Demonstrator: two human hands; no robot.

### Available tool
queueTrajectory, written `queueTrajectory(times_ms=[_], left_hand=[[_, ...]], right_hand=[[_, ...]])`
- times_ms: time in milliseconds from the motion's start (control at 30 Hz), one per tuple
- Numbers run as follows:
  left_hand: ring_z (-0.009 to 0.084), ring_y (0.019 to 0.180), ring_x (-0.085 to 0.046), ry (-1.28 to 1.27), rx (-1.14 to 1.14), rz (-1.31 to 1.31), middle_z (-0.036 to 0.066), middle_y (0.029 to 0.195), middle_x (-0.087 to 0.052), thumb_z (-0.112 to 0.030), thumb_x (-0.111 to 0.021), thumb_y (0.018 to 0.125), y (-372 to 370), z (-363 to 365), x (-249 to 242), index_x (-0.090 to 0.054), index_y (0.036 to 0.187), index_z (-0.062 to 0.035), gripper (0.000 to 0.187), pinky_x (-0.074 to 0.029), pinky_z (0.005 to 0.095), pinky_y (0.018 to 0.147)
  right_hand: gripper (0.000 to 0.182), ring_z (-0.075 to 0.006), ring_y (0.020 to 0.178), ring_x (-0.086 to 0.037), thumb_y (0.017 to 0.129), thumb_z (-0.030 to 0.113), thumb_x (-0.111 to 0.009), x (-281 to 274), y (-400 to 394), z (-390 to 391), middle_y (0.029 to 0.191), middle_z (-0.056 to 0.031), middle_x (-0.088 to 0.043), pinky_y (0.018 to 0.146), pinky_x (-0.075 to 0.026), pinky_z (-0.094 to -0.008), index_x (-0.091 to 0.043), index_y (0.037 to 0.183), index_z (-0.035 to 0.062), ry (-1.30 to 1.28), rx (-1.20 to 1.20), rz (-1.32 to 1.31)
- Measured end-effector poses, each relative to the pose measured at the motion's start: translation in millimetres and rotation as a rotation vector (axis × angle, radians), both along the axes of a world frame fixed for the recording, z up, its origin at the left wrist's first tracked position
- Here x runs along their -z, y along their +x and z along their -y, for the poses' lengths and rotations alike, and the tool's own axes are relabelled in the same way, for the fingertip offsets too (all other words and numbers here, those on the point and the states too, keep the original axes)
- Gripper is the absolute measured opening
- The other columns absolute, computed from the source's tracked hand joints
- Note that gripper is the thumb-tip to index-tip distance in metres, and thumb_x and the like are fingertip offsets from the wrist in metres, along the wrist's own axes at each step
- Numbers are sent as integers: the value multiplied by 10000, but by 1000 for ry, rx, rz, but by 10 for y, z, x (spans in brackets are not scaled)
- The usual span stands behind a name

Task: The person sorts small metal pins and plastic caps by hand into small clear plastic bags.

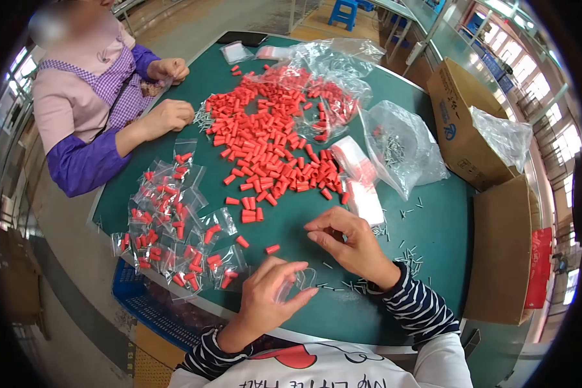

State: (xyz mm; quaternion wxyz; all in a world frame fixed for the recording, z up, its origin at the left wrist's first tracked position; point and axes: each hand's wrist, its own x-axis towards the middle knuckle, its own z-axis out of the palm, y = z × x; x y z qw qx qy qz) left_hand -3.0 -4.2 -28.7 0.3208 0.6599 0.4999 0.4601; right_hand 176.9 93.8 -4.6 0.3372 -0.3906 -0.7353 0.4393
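My left hand [268,294] holds a small clear plastic bag [296,282] between thumb and fingers, above the front edge of the green table [343,323]. To its right, my right hand [346,239] is raised over the table with thumb and index finger slightly apart and nothing visible between them. Loose red caps [271,142] form a big pile beyond my hands, with a single red cap [272,249] between the pile and my left hand. Small screws [355,286] are scattered beside and below my right wrist. Filled clear bags with red caps [174,226] lie heaped at the left.
A co-worker [103,97] stands at the far left, both hands over the table. Beyond my right hand are stacked empty bags [363,200] and a large bag of screws [401,149]. Cardboard boxes [462,123] line the right side; a blue crate [152,313] is below the left edge.
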Motion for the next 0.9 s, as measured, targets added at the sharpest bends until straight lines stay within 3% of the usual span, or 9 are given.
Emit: queueTrajectory(times_ms=[133, 200, 300, 433, 600, 700, 800, 900], left_hand=[[114, 767, -549, 7, -79, 22, 47, 920, -559, -27, -860, 666, -114, -16, -59, -657, 1104, -25, 482, -504, 245, 665], [109, 797, -543, -14, -125, 47, 47, 940, -541, 8, -845, 673, -177, -61, -72, -651, 1109, -13, 478, -520, 247, 690], [105, 830, -528, -16, -140, 304, 42, 951, -506, 64, -817, 680, -271, -150, -166, -640, 1118, 4, 476, -550, 260, 758], [108, 824, -529, 22, -50, 136, 42, 934, -488, 88, -810, 665, -378, -168, -159, -641, 1113, 10, 485, -561, 290, 828], [133, 780, -544, 61, -26, -41, 61, 931, -573, 3, -865, 625, -253, -164, -149, -666, 1081, -14, 498, -485, 255, 659], [131, 777, -548, 12, -47, -28, 53, 927, -578, -7, -867, 618, -214, -132, -114, -670, 1081, -21, 504, -491, 260, 662], [128, 780, -553, 6, -55, -36, 52, 924, -583, -11, -868, 616, -202, -125, -135, -671, 1081, -25, 505, -493, 259, 665], [124, 780, -557, 0, -51, -4, 49, 935, -587, -10, -863, 619, -183, -123, -124, -670, 1081, -26, 501, -496, 259, 668]], right_hand=[[138, -148, 678, -559, 859, 19, -692, -160, -168, -110, 886, -71, -625, 576, -441, -274, -696, 997, 20, 165, -47, 42], [134, -152, 687, -565, 858, 17, -692, -201, -153, -130, 884, -70, -624, 579, -443, -278, -694, 992, 17, 116, -23, 52], [121, -223, 708, -612, 833, 31, -701, -214, -3, -87, 897, -101, -635, 606, -478, -316, -687, 952, 15, 108, -49, 186], [109, -296, 731, -627, 807, 78, -696, -118, 206, 142, 867, -120, -621, 642, -511, -375, -668, 901, 31, 220, -201, 468], [126, -287, 705, -613, 782, 113, -691, 29, 215, 332, 760, -89, -576, 613, -502, -402, -621, 868, 53, 403, -203, 672], [89, -291, 714, -629, 780, 70, -668, -19, 197, 312, 784, -111, -598, 621, -520, -389, -612, 832, 26, 332, -215, 632], [124, -271, 726, -651, 773, 25, -698, -145, 166, 281, 806, -112, -645, 636, -536, -355, -640, 881, 13, 185, -118, 195], [188, -252, 717, -654, 761, 2, -727, -346, 54, 283, 835, -106, -674, 647, -541, -340, -657, 936, 8, 331, -118, 8]])
